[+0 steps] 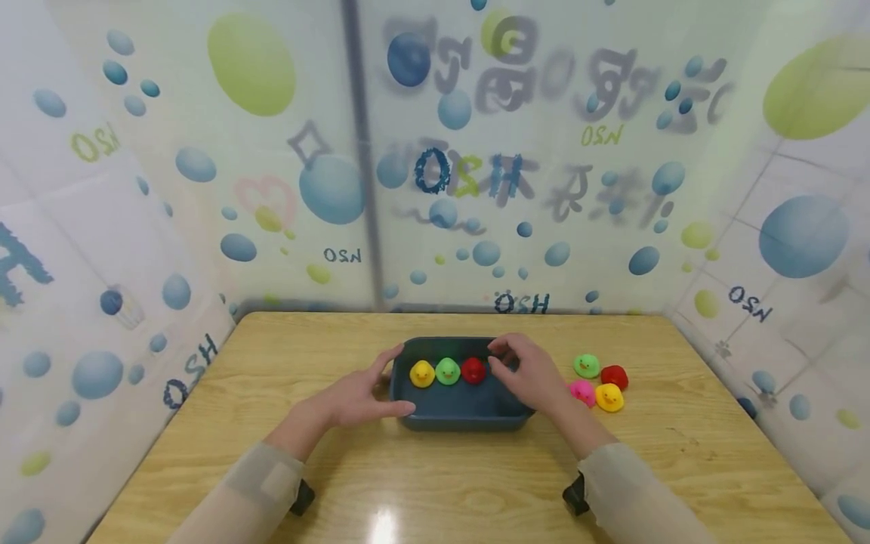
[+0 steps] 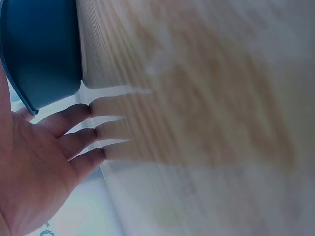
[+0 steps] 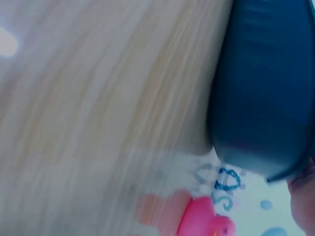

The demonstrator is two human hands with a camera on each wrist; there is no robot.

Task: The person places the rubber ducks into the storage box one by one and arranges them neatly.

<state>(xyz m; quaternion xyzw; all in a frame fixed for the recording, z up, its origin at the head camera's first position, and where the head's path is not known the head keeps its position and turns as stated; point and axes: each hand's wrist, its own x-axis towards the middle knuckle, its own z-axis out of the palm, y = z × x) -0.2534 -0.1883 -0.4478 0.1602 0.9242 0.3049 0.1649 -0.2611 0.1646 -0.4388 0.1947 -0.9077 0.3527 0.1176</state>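
A dark blue rectangular tray (image 1: 462, 422) rests on the table with a yellow rubber duck (image 1: 422, 374), a green duck (image 1: 448, 372) and a red duck (image 1: 473, 370) in a row inside. My left hand (image 1: 353, 397) is at the tray's left end, thumb by the near rim; in the left wrist view its fingers (image 2: 74, 140) spread loosely beside the tray wall. Over the tray's right part, my right hand (image 1: 533, 370) is bent, thumb and forefinger apart just right of the red duck. I see nothing between them. In the right wrist view, the tray wall (image 3: 266, 88) hides most of that hand.
Right of the tray, a second green duck (image 1: 587, 366), another red duck (image 1: 615, 377), a pink duck (image 1: 582, 393) and another yellow duck (image 1: 609, 397) sit close together on the wooden table (image 1: 326, 476). Patterned curtains (image 1: 435, 249) hang behind and at both sides.
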